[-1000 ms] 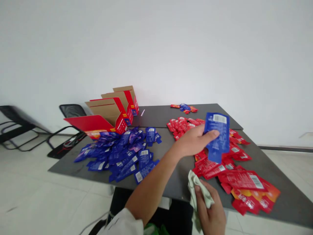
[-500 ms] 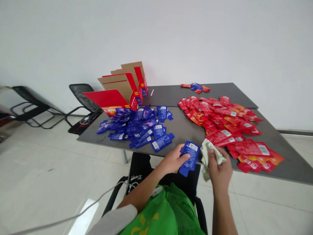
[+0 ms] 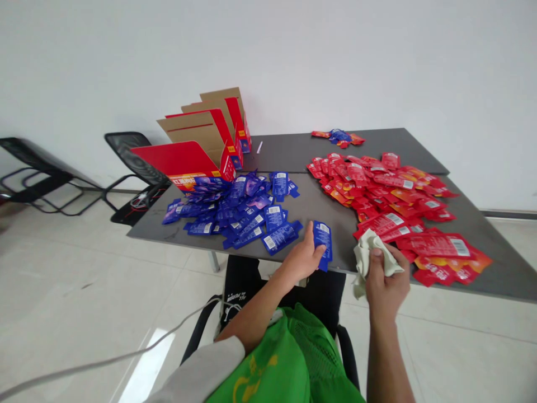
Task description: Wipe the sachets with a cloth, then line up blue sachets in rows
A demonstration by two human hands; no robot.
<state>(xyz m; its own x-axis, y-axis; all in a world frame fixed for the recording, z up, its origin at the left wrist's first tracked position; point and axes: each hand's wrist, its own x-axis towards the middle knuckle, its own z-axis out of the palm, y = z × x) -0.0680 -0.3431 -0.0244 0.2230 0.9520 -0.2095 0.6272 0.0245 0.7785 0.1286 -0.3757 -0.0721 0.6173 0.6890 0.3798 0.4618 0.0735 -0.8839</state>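
Note:
My left hand (image 3: 305, 256) grips a blue pouch (image 3: 323, 242) by its side, holding it tilted up over the table's near edge with its barcode toward me. In my right hand (image 3: 386, 275) is a crumpled pale cloth (image 3: 371, 254), pinched between thumb and fingers; part of it hangs down. Left of the held pouch lies a heap of blue pouches (image 3: 245, 210), and a single blue pouch (image 3: 281, 238) is at its near side. Just beyond and beside my right hand spreads a pile of red pouches (image 3: 377, 187). More red pouches (image 3: 444, 252) are stacked nearer the edge.
Open red cartons (image 3: 184, 159) stand in a row at the table's back left. Near them lies a white pen-like stick (image 3: 259, 147). A small mixed group of pouches (image 3: 339, 136) sits at the back. Black chairs (image 3: 132, 154) are left of the grey table (image 3: 289, 154).
My left hand has moved the blue pouch forward and up, over the table edge, tilting it more upright. My right hand has shifted slightly right with the cloth. The view has shifted slightly.

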